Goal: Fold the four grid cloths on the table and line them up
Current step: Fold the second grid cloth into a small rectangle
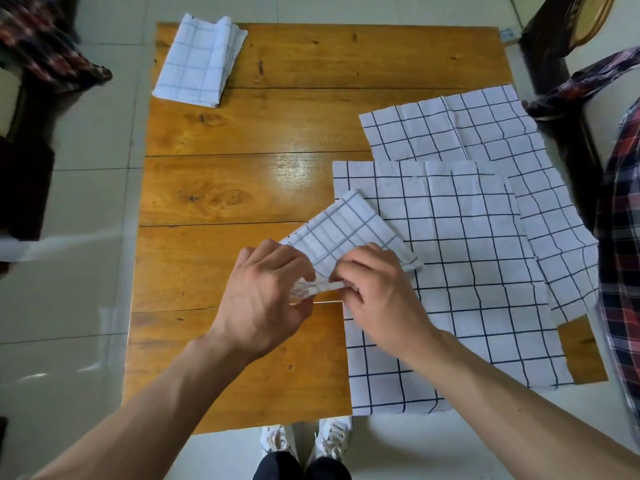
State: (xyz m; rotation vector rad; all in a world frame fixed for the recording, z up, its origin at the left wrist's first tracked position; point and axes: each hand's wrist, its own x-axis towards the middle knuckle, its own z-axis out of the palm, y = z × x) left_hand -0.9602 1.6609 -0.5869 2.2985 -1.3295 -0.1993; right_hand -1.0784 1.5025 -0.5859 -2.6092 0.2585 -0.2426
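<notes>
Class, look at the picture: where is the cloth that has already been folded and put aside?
In the head view the folded cloth lies at the far left corner of the wooden table, slightly overhanging its edge, well apart from both hands and the unfolded cloths on the right.

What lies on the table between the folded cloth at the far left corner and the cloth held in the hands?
Nothing: in the head view, only bare wooden table separates the folded cloth from the held cloth.
</notes>
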